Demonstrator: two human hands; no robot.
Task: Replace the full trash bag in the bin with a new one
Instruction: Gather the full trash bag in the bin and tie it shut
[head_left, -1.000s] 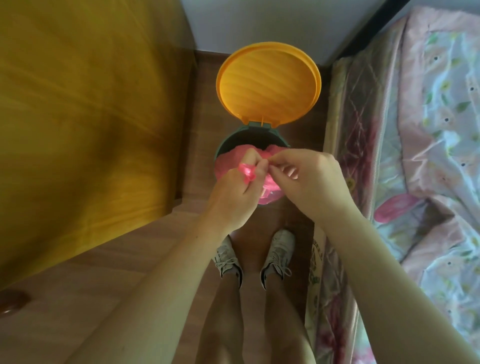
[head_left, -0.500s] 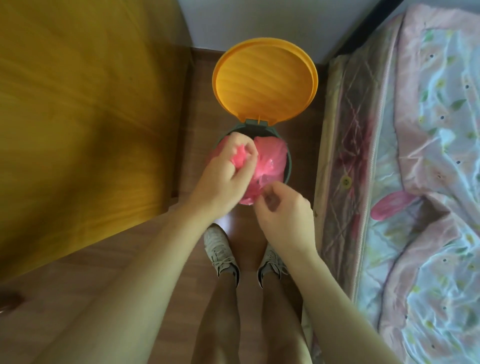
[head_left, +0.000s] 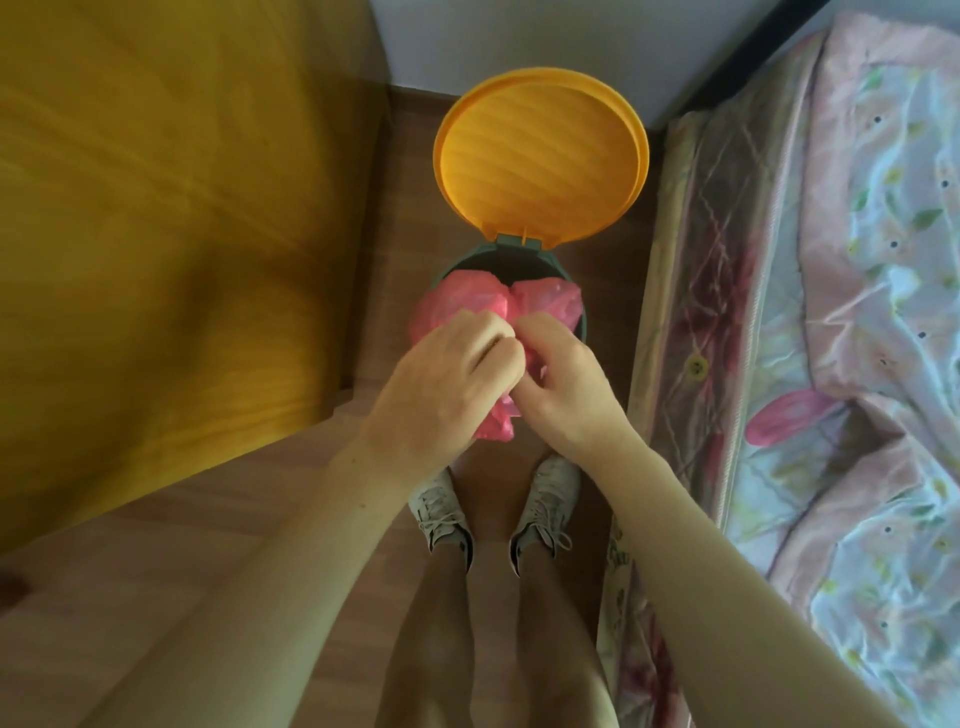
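A dark green bin (head_left: 519, 258) stands on the floor against the wall, its orange lid (head_left: 540, 156) tipped up and open. A pink trash bag (head_left: 467, 301) bulges over the bin's rim. My left hand (head_left: 447, 384) and my right hand (head_left: 561, 384) meet just above the bin's near edge, both pinching gathered pink plastic between the fingers. A loose end of the bag (head_left: 496, 426) hangs below my hands. The inside of the bin is mostly hidden by the bag and my hands.
A yellow wooden cabinet (head_left: 171, 208) fills the left side. A bed with a pink floral quilt (head_left: 857, 312) runs along the right. My two grey sneakers (head_left: 493, 512) stand on the wooden floor (head_left: 156, 545) just before the bin.
My right hand, which had dropped below the bag half a second ago, has come back up to meet my left hand on the gathered plastic.
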